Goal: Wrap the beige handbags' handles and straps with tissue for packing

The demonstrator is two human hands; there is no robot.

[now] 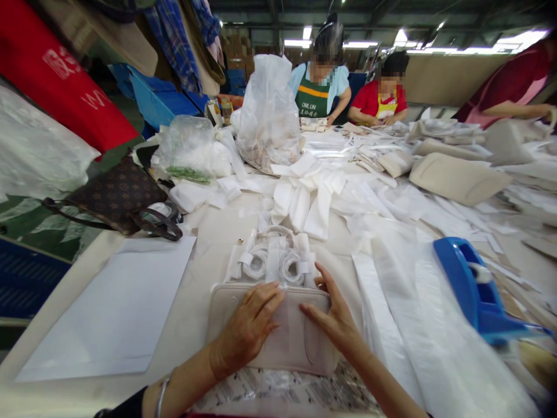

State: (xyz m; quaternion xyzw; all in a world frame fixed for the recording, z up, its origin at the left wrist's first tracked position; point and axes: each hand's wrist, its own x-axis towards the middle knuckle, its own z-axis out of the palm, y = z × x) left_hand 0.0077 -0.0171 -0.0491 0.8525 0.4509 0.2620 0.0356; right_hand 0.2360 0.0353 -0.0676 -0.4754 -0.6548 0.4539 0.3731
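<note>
A pale beige handbag (300, 339) lies flat in front of me. My left hand (252, 319) rests on its upper middle, fingers stretched out and the palm facing down. At the bag's upper right, my right hand (333, 313) has thumb and fingers apart, the thumb over the bag's front and the fingers by its edge. Just beyond the bag's top edge are two white coils (256, 262), wrapped in thin white material. Printed clear plastic (278, 392) lies under the near side of the bag.
White sheets (117, 307) lie at left, beside a brown patterned bag (119, 191). Clear plastic sleeves (418, 302) and a blue tape dispenser (465, 284) are at right. White strips (304, 197) and a large plastic bag (267, 110) lie beyond. Several people (322, 87) work across the table.
</note>
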